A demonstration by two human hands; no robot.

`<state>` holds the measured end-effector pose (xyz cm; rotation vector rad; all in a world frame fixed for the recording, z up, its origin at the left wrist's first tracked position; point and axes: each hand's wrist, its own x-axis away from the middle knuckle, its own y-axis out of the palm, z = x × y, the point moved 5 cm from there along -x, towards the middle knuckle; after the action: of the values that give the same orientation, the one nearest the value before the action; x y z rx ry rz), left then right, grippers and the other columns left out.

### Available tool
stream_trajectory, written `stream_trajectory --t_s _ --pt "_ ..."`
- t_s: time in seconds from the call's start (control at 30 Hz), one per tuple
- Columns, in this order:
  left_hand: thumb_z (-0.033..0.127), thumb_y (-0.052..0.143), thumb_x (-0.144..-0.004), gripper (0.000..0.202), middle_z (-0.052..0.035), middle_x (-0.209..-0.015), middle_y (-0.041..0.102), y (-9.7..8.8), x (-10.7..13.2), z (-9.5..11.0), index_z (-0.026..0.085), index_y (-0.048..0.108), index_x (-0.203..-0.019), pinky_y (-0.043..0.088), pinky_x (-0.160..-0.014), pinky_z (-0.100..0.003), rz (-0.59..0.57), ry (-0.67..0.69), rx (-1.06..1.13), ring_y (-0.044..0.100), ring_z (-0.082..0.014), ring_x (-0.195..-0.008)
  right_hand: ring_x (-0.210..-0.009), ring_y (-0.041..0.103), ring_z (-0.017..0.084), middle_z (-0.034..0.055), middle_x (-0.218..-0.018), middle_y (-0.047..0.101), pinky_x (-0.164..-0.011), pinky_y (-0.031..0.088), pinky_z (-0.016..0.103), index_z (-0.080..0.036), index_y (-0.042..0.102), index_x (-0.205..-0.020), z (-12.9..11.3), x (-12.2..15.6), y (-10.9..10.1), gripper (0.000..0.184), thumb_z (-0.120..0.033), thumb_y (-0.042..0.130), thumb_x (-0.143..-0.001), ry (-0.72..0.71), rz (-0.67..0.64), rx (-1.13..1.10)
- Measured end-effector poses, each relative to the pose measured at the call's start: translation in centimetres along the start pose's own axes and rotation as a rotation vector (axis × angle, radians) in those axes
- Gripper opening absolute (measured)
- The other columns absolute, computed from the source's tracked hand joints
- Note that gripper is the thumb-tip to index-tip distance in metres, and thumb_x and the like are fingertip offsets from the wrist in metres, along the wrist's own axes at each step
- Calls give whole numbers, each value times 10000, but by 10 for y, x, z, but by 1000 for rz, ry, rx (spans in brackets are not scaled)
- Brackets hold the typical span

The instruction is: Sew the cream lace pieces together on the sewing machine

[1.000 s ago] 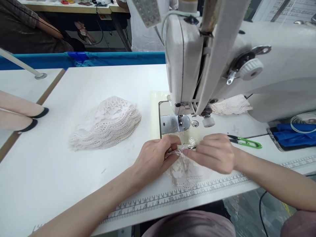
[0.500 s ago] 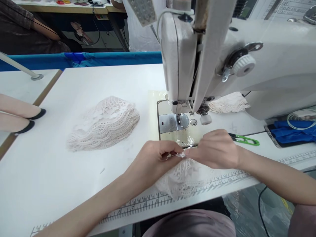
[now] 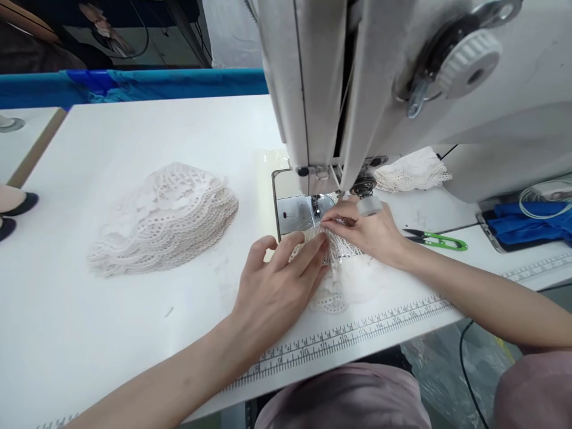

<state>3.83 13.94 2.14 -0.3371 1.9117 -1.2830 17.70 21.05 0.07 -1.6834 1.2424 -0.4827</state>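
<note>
A gathered piece of white lace fabric (image 3: 334,302) lies below the presser foot (image 3: 316,205) of the sewing machine, its scalloped edge hanging toward the table's front. My right hand (image 3: 366,232) pinches the top of the lace close to the needle area, thumb and forefinger together. From the left, my left hand (image 3: 281,274) grips the same piece with thumb and forefinger, its other fingers bent and apart. The fabric between my fingertips is partly hidden. Above both hands stands the white sewing machine head (image 3: 313,89).
A stack of lace pieces (image 3: 179,220) lies left on the white table (image 3: 134,333). More lace (image 3: 413,171) rests behind the machine's needle. Green-handled thread snips (image 3: 440,240) and a tray with blue cloth (image 3: 525,223) are at right. A printed ruler (image 3: 344,339) runs along the front edge.
Both hands have moved forward from the table's front, carrying the lace to the presser foot. My left hand's outer fingers have spread. The view has shifted closer to the machine.
</note>
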Motion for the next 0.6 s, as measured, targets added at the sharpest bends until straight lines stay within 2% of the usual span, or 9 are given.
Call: stream_trajectory --t_s 0.1,0.23,0.3,0.4,0.5,0.6 --pt "256 530 -955 232 3 -1208 686 1 1 0 200 643 -1150 355 -797 -395 -43 -27 45 615 -212 -1041 -646 564 111 29 -905 712 -562 337 256 -210 735 -928 -1 4 -6 256 -338 514 -953 -87 67 175" --pt "262 541 -944 243 -14 -1222 678 3 1 -1 204 639 -1159 344 -781 -416 -59 -37 128 626 -240 -1054 -548 478 76 -3 -854 712 -501 279 252 -214 731 -958 -15 18 -15 224 -232 509 -945 -349 234 394" --pt "255 564 -927 260 -24 -1202 688 4 2 -3 213 633 -1175 344 -771 -426 -60 -33 173 632 -264 -1045 -547 466 78 -2 -810 701 -486 269 252 -197 723 -997 -21 24 -14 214 -205 521 -928 -427 250 436" --pt "256 588 -911 270 -12 -1153 710 2 1 -11 268 626 -1178 351 -792 -440 -29 -47 256 645 -270 -1002 -550 446 84 3 -793 692 -483 265 259 -167 726 -952 -26 26 -8 203 -195 527 -918 -454 228 477" --pt "266 570 -920 204 -4 -1068 730 7 -3 -30 295 645 -1107 350 -848 -465 -40 -200 285 640 -264 -960 -535 417 81 -5 -769 687 -474 236 264 -162 728 -862 -27 26 -5 188 -151 544 -896 -481 250 492" --pt "325 583 -902 139 -36 -1012 697 22 -8 -50 248 653 -994 362 -815 -447 -155 -443 304 604 -271 -944 -528 403 81 -6 -748 676 -473 225 266 -158 721 -847 -27 26 -5 188 -152 541 -899 -487 256 475"
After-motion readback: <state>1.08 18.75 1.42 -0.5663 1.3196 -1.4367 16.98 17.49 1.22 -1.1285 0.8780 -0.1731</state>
